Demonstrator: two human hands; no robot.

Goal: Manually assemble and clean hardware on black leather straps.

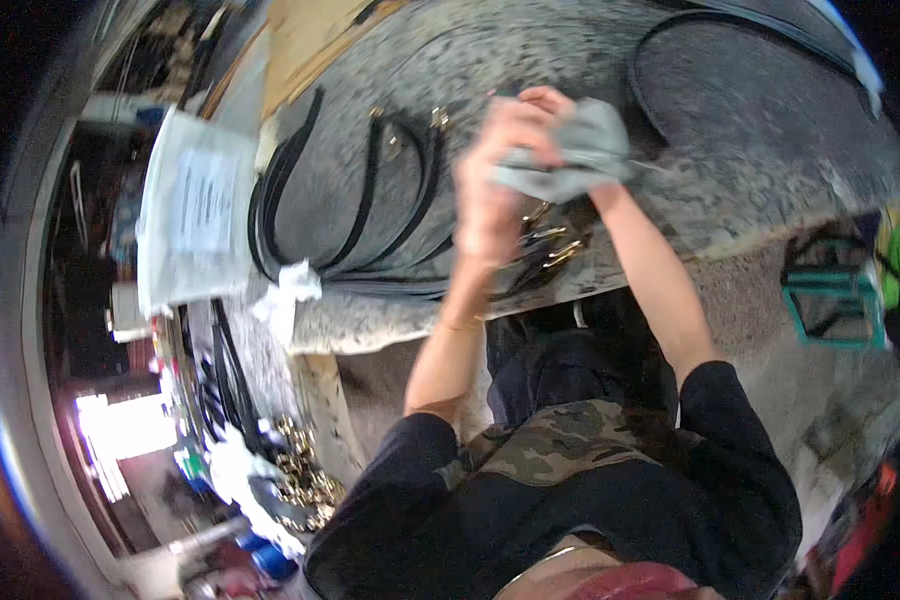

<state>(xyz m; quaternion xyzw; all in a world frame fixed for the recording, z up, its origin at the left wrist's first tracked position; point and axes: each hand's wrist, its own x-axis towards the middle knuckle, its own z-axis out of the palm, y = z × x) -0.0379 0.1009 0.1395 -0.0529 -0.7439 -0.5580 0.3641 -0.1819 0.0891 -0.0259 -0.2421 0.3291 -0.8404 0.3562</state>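
My hands are together above the patterned grey worktop [570, 60], both smeared by motion. My left hand [495, 165] is closed with its fingers curled, and what lies inside them cannot be made out. A crumpled grey cloth [590, 150] covers most of my right hand [603, 192], which is closed on it. Under and beside my hands lie black belts [370, 285], with gold-coloured buckles [565, 252] near the table's front edge. More black straps [365, 200] curve to the left, some with gold-coloured ends.
A white plastic bin [195, 215] with a printed sheet stands at the left. White crumpled paper [295, 285] lies near the table's edge. Lower left, gold-coloured buckles [305, 475] are heaped. Cardboard [310, 45] lies at the back; a black strap [640, 75] loops at right. A green stool [835, 305] stands right.
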